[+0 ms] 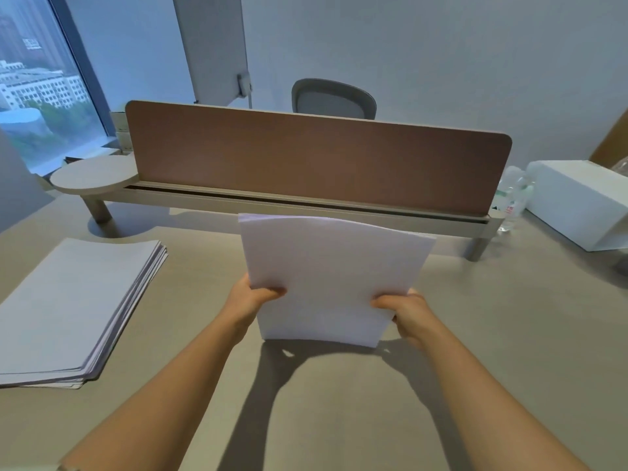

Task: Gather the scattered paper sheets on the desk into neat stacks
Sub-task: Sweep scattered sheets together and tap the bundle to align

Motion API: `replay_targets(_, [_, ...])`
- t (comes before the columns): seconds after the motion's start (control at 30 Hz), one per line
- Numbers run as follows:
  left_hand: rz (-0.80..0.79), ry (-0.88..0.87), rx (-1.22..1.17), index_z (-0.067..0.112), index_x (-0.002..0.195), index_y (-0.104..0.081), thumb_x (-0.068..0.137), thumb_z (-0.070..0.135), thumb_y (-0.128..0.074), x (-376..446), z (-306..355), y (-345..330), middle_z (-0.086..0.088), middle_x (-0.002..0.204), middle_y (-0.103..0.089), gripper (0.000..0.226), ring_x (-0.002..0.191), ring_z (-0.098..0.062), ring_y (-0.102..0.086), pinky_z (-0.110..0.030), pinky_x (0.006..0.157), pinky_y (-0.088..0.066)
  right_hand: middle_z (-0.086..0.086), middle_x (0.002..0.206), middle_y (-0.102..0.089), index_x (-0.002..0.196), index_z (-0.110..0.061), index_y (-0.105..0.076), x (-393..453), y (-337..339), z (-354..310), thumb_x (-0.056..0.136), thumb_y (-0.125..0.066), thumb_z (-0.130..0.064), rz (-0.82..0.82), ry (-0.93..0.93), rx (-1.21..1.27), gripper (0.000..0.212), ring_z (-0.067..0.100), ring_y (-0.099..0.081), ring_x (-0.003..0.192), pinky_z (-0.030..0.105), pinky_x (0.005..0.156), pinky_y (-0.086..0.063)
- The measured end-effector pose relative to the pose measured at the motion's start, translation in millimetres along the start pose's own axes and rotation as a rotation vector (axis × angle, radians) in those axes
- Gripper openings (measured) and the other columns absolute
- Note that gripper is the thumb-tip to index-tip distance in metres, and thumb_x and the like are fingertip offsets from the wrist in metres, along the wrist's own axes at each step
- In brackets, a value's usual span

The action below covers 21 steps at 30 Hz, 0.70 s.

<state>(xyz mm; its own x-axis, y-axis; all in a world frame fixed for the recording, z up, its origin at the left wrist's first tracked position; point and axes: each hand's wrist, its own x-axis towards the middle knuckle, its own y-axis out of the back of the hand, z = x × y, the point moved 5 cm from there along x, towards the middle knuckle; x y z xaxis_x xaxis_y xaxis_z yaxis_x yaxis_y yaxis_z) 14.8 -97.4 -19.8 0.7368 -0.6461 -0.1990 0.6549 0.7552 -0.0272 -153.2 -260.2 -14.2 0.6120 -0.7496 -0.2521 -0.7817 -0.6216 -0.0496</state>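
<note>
We hold the sheets upright at the middle of the desk, left hand and right hand pinching their sides. The top bends back. If we squeeze unevenly, pages may slide crooked. A stack lies left.

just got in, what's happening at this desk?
A person is tidying paper. Both hands, left hand and right hand, grip a bundle of white sheets by its sides, held upright with its bottom edge at or just above the desk, top curling away. A flat stack of paper already lies on the left, its edges slightly fanned.
</note>
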Motion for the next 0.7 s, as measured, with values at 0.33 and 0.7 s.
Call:
replay_targets(0.33, [0.115,0.028,0.112,0.008,0.101,-0.056,0.083,-0.009,-0.051,-0.6,0.0,10.3,-0.009,0.093,-0.06,0.025,0.085,-0.028,-0.056,-0.033,0.071,-0.047,0.012,0.096,-0.061,0.103,-0.005,-0.056,4.1,-7.7,-2.1,0.081,-0.042,0.015,0.103,-0.027,-0.163,0.032,0.028,-0.057,0.088,0.03,0.068,-0.046])
replay_targets(0.7, [0.29,0.069,0.118,0.011,0.117,-0.046,0.091,0.012,-0.05,-6.1,16.0,153.2,-0.005,0.113,-0.053,0.026,0.101,-0.024,-0.049,-0.036,0.081,-0.042,0.007,0.092,-0.062,0.097,-0.008,-0.056,6.6,-154.9,-26.7,0.086,-0.047,0.01,-0.06,0.048,-0.195,0.023,0.027,-0.06,0.083,0.034,0.074,-0.052])
